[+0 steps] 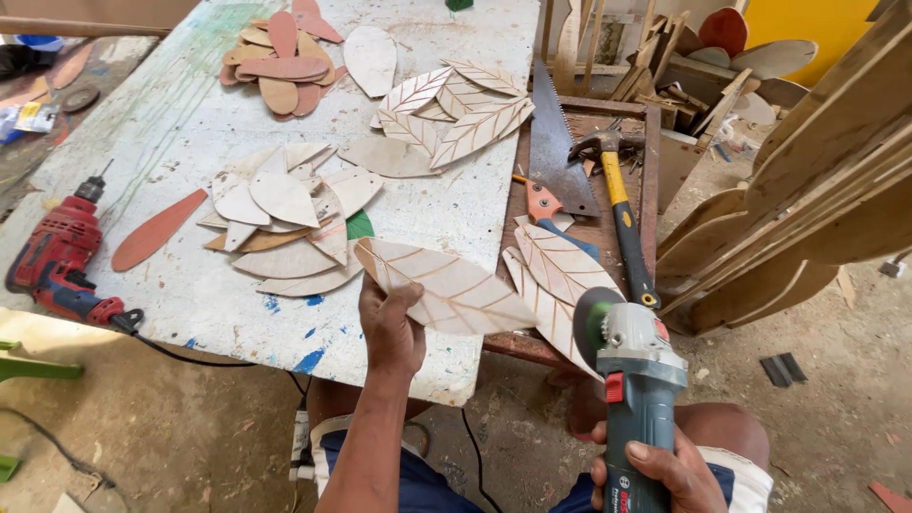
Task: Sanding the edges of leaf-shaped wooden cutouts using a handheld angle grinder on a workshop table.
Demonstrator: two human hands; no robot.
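Observation:
My left hand (391, 328) grips the near end of a pale wooden leaf cutout (446, 285) with carved veins, holding it flat above the table's front edge. My right hand (665, 472) is wrapped around the body of a teal and grey angle grinder (635, 380). Its disc (587, 321) points up beside the leaf's right tip, a small gap apart. Two more carved leaves (556, 275) lie just behind the disc on a brown board.
The paint-stained white table (171, 123) carries piles of plain leaf cutouts (285, 214), carved leaves (456, 109) and reddish ones (280, 57). A red drill (57, 256) lies left. A handsaw (556, 157) and hammer (622, 204) rest right. Stacked wooden shapes (817, 190) stand far right.

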